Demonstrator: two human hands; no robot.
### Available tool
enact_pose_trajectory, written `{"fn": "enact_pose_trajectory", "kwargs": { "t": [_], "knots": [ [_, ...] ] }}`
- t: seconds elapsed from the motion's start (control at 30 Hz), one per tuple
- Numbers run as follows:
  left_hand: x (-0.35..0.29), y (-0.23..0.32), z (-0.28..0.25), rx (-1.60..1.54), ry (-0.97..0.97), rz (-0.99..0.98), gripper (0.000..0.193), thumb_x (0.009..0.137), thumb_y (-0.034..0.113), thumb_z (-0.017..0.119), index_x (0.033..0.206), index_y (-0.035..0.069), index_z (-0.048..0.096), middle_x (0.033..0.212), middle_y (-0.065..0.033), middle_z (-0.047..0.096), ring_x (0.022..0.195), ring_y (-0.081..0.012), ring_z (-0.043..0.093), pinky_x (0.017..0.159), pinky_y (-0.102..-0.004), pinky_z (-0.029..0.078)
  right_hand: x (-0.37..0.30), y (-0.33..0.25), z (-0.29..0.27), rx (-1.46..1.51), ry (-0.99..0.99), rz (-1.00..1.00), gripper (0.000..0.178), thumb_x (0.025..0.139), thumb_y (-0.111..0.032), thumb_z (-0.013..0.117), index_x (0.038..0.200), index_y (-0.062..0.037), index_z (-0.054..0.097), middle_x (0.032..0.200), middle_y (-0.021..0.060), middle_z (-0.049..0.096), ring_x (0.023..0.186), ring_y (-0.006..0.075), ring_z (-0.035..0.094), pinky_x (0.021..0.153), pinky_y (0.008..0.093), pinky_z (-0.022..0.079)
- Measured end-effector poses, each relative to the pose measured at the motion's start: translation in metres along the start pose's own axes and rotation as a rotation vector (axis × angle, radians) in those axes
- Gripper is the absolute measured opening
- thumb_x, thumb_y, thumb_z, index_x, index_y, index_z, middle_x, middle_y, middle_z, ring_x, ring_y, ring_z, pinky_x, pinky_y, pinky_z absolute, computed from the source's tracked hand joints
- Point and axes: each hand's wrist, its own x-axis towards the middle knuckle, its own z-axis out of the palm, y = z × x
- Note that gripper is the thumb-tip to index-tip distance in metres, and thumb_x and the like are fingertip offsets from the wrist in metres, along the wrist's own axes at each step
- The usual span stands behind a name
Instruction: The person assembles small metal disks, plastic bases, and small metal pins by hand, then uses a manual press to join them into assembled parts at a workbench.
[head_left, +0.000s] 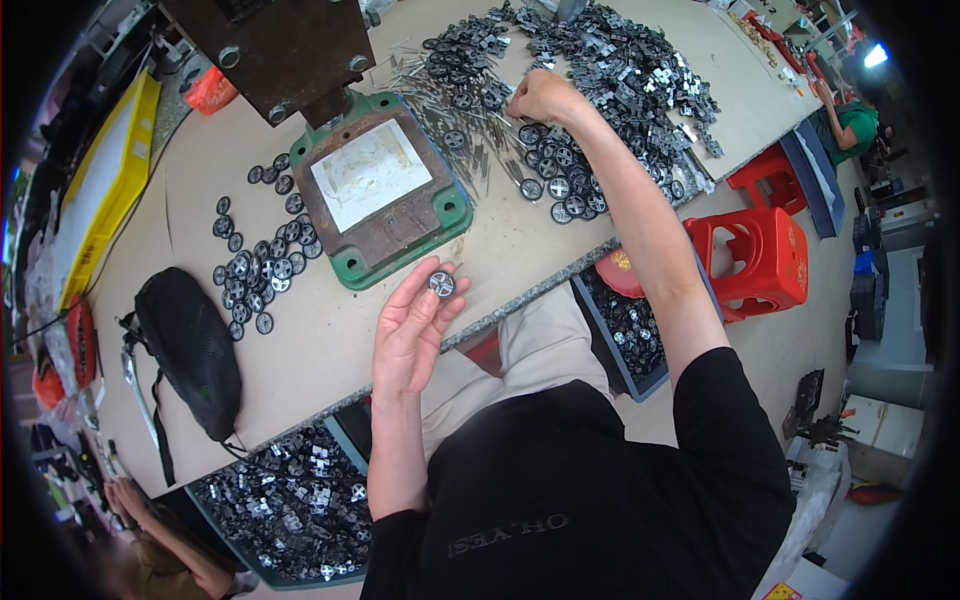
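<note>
My left hand [408,335] is in front of the green press base, palm turned up. Its thumb and fingers hold a small black toy wheel [441,285] with silver spokes. Farther off, my right hand [543,98] reaches into the parts on the table, fingers pinched together. Whatever lies between those fingertips is too small to make out. Around it are thin metal rods [485,160], a heap of dark parts with shiny metal pieces [625,65], and a cluster of loose wheels [565,180].
The press base [385,215] carries a white plate, with a dark press head [275,55] above. More wheels [265,270] and a black pouch [190,350] lie left. Bins of parts [290,510] stand below the table edge; a red stool [755,260] is right. Other people work nearby.
</note>
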Motion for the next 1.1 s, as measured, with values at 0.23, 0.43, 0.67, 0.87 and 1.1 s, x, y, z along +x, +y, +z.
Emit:
{"fn": "enact_pose_trajectory", "kwargs": {
  "t": [0.23,0.43,0.67,0.87,1.1],
  "knots": [
    [0.001,0.001,0.0,-0.014,-0.003,-0.003,0.035,0.089,0.003,0.048,0.124,-0.002,0.045,0.117,-0.0163,0.053,0.106,-0.0281,0.055,0.089,-0.0318,0.049,-0.003,0.019,-0.007,0.363,-0.008,-0.269,0.025,0.076,-0.022,0.061,0.087,0.0001,0.066,0.076,0.0095,0.065,0.071,0.0157,0.06,0.064,0.0289,0.046],
    [0.001,0.001,0.0,0.002,0.002,-0.002,0.034,0.089,0.003,0.048,0.123,-0.002,0.045,0.117,-0.0163,0.053,0.106,-0.0279,0.055,0.089,-0.0316,0.049,-0.004,0.015,-0.015,0.323,-0.036,-0.229,0.02,0.077,-0.013,0.062,0.094,-0.0023,0.064,0.083,0.0084,0.065,0.074,0.0171,0.059,0.068,0.0299,0.047],
    [0.001,0.0,0.002,0.018,-0.005,-0.01,0.038,0.088,0.004,0.05,0.125,-0.003,0.043,0.119,-0.0178,0.051,0.107,-0.0272,0.055,0.088,-0.0302,0.05,0.021,0.025,-0.005,0.115,0.133,-0.641,0.042,0.069,-0.012,0.069,0.11,-0.0141,0.059,0.104,0.013,0.06,0.098,0.0257,0.055,0.081,0.0356,0.045],
    [-0.002,-0.001,-0.001,0.019,0.005,-0.004,0.037,0.088,0.005,0.05,0.124,-0.003,0.044,0.118,-0.0177,0.052,0.105,-0.0267,0.056,0.087,-0.0296,0.05,-0.033,0.014,-0.016,0.288,0.259,-0.525,0.047,0.066,-0.02,0.075,0.105,0.0011,0.059,0.08,0.0067,0.062,0.063,0.0128,0.052,0.061,0.0258,0.043],
    [0.002,-0.005,0.001,0.068,0.056,0.05,0.035,0.088,0.004,0.05,0.122,-0.003,0.045,0.118,-0.0176,0.053,0.105,-0.0266,0.056,0.088,-0.0291,0.049,-0.144,-0.01,0.014,1.088,-0.252,-0.255,0.044,0.073,-0.009,0.071,0.111,0.0063,0.056,0.074,0.0034,0.06,0.051,0.005,0.047,0.046,0.0184,0.038]
  ]
}}
